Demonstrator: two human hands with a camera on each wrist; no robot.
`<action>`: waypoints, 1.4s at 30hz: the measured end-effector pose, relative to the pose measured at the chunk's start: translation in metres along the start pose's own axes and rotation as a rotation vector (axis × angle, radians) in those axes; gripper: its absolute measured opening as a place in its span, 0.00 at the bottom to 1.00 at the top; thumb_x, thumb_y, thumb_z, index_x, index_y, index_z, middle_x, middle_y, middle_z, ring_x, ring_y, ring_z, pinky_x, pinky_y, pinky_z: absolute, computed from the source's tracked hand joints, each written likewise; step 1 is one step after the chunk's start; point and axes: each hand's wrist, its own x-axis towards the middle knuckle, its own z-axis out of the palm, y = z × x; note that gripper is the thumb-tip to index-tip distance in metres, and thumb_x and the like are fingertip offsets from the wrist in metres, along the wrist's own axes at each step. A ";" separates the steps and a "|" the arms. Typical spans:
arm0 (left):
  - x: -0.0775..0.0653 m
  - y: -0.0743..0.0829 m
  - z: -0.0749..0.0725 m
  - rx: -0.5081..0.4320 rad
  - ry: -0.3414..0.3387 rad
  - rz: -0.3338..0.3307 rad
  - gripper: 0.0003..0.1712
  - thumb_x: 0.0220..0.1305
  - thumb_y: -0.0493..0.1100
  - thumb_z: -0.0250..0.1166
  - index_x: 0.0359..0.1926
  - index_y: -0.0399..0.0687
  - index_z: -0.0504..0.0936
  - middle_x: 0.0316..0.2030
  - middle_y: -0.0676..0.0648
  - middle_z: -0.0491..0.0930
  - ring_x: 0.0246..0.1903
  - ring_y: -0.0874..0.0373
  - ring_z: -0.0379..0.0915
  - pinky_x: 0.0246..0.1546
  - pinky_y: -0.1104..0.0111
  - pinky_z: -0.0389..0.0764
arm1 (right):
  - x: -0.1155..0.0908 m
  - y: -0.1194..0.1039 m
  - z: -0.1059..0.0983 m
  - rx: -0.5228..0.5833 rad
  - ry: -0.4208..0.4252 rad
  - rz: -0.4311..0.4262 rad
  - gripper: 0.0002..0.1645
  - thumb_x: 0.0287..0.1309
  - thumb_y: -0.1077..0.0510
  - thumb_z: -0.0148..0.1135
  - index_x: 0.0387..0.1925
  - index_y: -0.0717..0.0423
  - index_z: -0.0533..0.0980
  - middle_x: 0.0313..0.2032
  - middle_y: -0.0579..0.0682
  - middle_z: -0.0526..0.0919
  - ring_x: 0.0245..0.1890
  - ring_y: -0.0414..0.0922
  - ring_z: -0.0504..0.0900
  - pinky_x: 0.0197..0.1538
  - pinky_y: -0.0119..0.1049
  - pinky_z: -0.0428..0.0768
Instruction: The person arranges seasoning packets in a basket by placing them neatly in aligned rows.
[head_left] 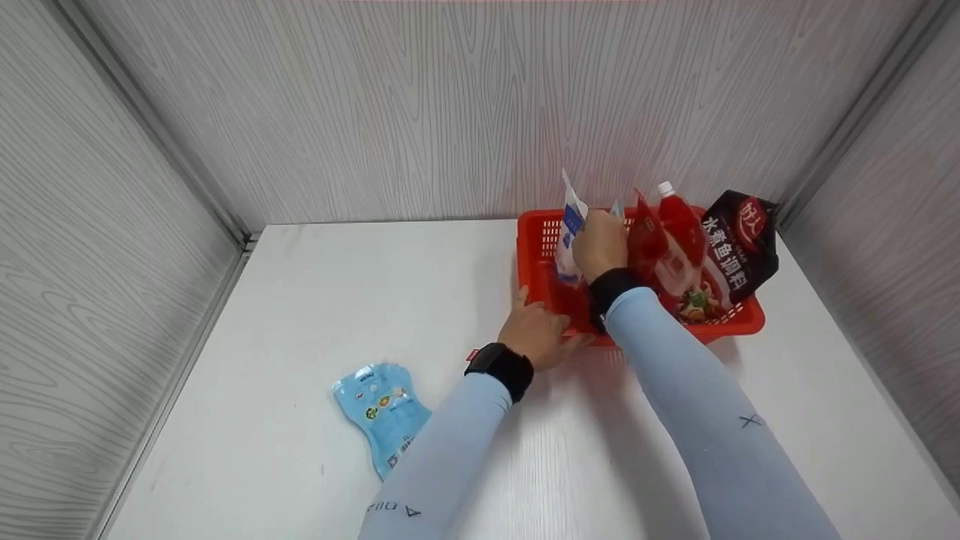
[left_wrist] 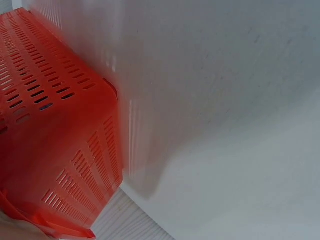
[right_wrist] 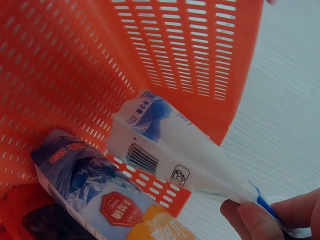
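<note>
My right hand [head_left: 601, 244] is inside the red plastic basket [head_left: 528, 244], pinching the top edge of a white-and-blue packet [right_wrist: 170, 145] between thumb and fingers. That packet hangs upright near the basket's left side. Close beside it in the right wrist view lies a salt bag [right_wrist: 100, 185] with a mountain picture and a red badge. At the basket's near-left corner, my left hand [head_left: 534, 335] grips the rim, one finger along the left side. The left wrist view shows mostly the basket's outer walls, with a bit of the hand at the lower left.
A red pouch with a white cap [head_left: 682, 232] and a black fish-seasoning packet [head_left: 739, 251] stand in the basket's right part, the latter leaning over the rim. A light blue pouch [head_left: 386, 409] lies on the white table [head_left: 285, 322], partly behind my left sleeve. Walls enclose the table.
</note>
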 end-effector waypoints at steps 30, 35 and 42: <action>-0.001 0.010 0.001 0.012 -0.014 0.027 0.35 0.52 0.77 0.43 0.35 0.61 0.85 0.21 0.59 0.79 0.36 0.59 0.73 0.64 0.51 0.37 | 0.010 0.016 -0.006 -0.033 -0.220 0.146 0.16 0.60 0.61 0.53 0.48 0.66 0.73 0.42 0.62 0.78 0.40 0.56 0.79 0.42 0.50 0.77; -0.002 0.005 0.000 -0.014 -0.008 0.019 0.32 0.53 0.75 0.47 0.35 0.61 0.85 0.20 0.60 0.78 0.36 0.59 0.73 0.64 0.51 0.35 | 0.006 0.003 -0.018 -0.075 -0.259 0.078 0.17 0.56 0.61 0.59 0.46 0.65 0.73 0.38 0.61 0.79 0.37 0.57 0.80 0.41 0.51 0.77; -0.003 -0.001 -0.003 -0.049 0.011 0.008 0.29 0.53 0.74 0.48 0.34 0.61 0.84 0.18 0.61 0.76 0.36 0.60 0.72 0.64 0.51 0.35 | 0.006 -0.005 -0.028 -0.186 -0.314 -0.009 0.17 0.55 0.60 0.61 0.45 0.66 0.73 0.36 0.61 0.80 0.35 0.57 0.80 0.40 0.53 0.77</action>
